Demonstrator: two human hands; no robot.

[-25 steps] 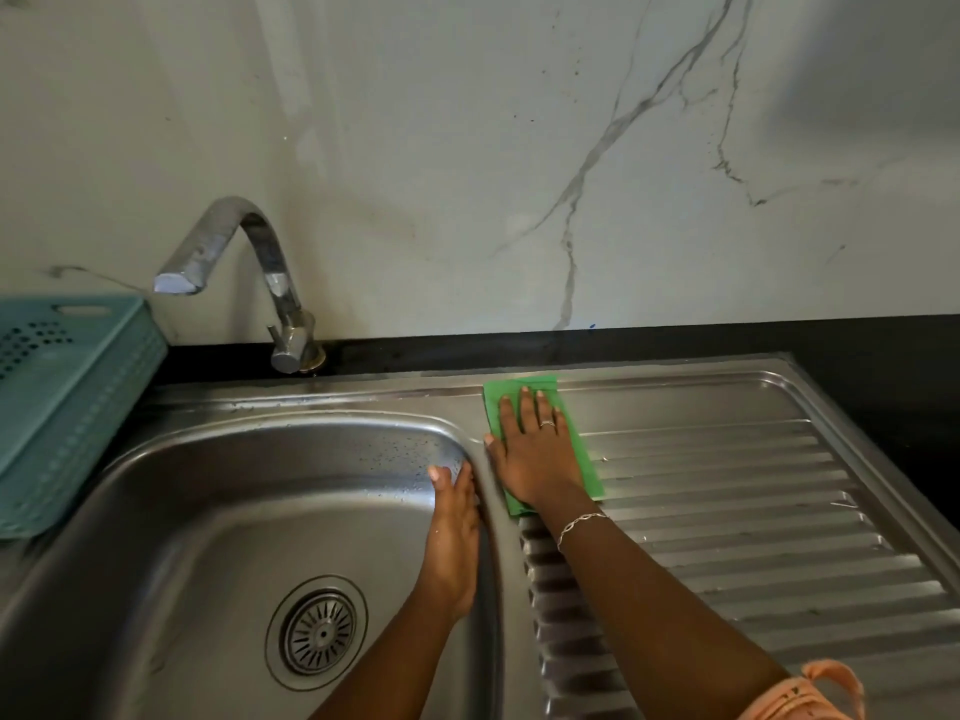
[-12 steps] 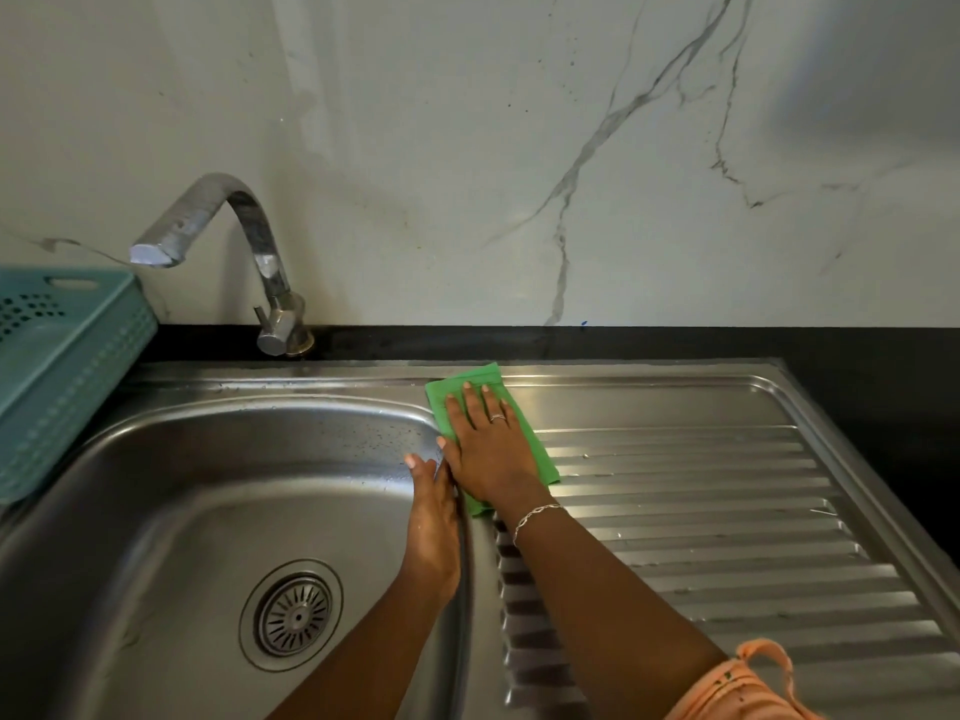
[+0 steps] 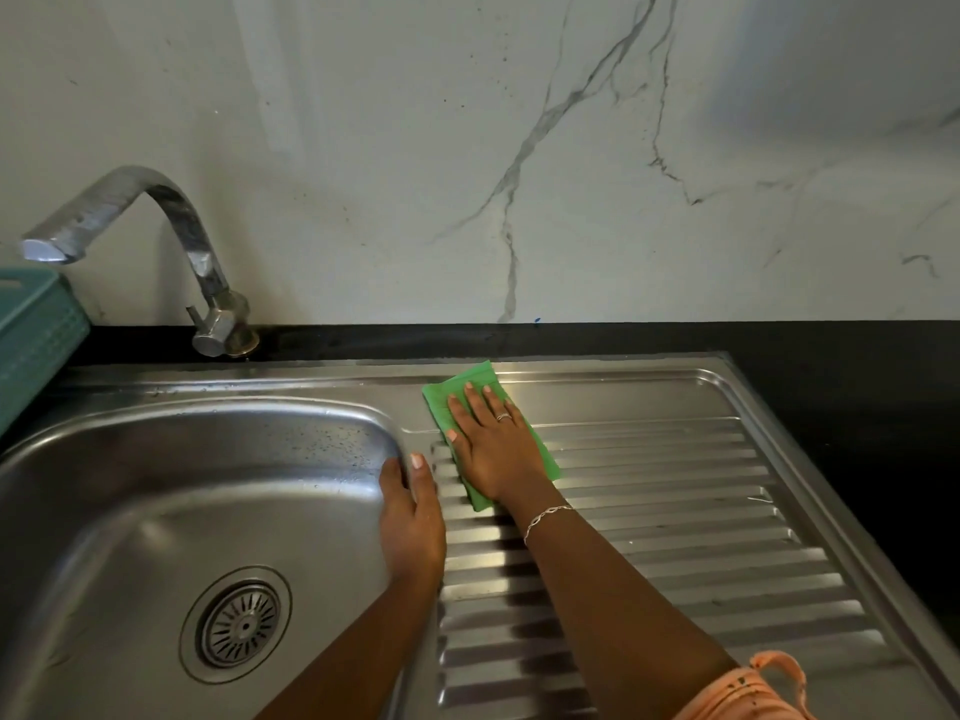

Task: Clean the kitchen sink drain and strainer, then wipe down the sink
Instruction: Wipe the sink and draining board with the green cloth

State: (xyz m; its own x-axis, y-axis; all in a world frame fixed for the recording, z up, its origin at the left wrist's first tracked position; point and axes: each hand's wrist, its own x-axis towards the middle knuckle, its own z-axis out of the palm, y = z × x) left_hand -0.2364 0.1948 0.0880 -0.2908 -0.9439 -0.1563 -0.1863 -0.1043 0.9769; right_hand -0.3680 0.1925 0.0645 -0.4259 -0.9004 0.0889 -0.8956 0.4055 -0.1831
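A stainless steel sink point(image 3: 156, 459) fills the lower left, with a round drain strainer point(image 3: 239, 623) in its floor. To its right lies the ribbed steel drainboard point(image 3: 675, 511). A folded green cloth point(image 3: 467, 384) lies flat on the drainboard's near-left corner, and my right hand point(image 3: 493, 444) presses on it with fingers spread. My left hand point(image 3: 410, 517) grips the sink's right rim, thumb on top and fingers inside the basin.
A curved chrome tap point(image 3: 171, 236) stands at the back left on the black counter point(image 3: 857, 387). A teal plastic basket point(image 3: 31, 335) sits at the left edge. A white marble wall point(image 3: 519, 148) rises behind.
The view has shifted; my right hand stays flat on the green cloth near the drainboard's top left. My left hand keeps its hold on the sink rim.
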